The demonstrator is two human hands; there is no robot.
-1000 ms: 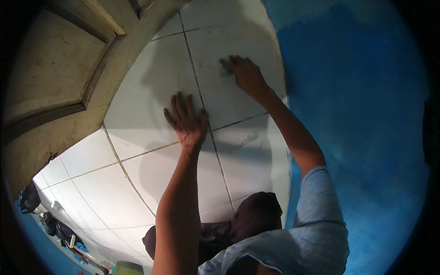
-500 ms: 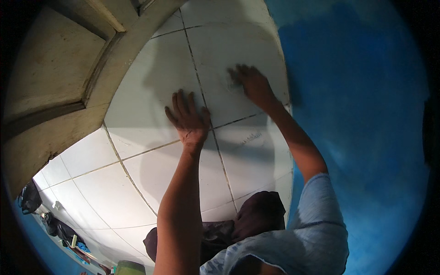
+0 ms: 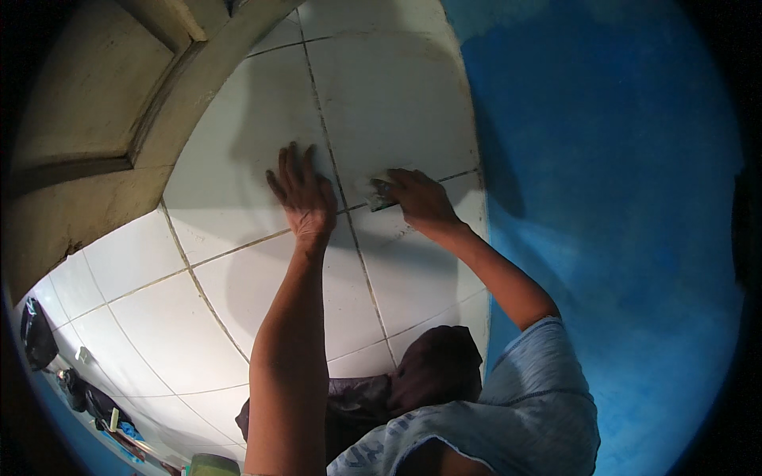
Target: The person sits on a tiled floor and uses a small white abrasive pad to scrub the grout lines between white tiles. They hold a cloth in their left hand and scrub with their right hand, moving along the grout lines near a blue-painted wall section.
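Observation:
My left hand [image 3: 303, 197] lies flat on the white floor tiles [image 3: 238, 182], fingers spread and holding nothing. To its right, my right hand [image 3: 419, 200] is closed on a small grey-and-white pad [image 3: 381, 197] with a dark lower edge. The pad rests against the tile close to a crossing of dark grout lines. My fingers cover part of it, so its exact kind is hard to make out.
A worn wooden panelled door [image 3: 87, 95] stands at the upper left. A blue wall [image 3: 603, 198] runs along the right. At the lower left lie black bags [image 3: 38, 333], and a green rounded container [image 3: 213, 465] is at the bottom edge.
My right hand has moved nearer to me and slightly left, bringing the pad into sight down by the grout line. My left hand stays flat on the tile; the view has shifted slightly.

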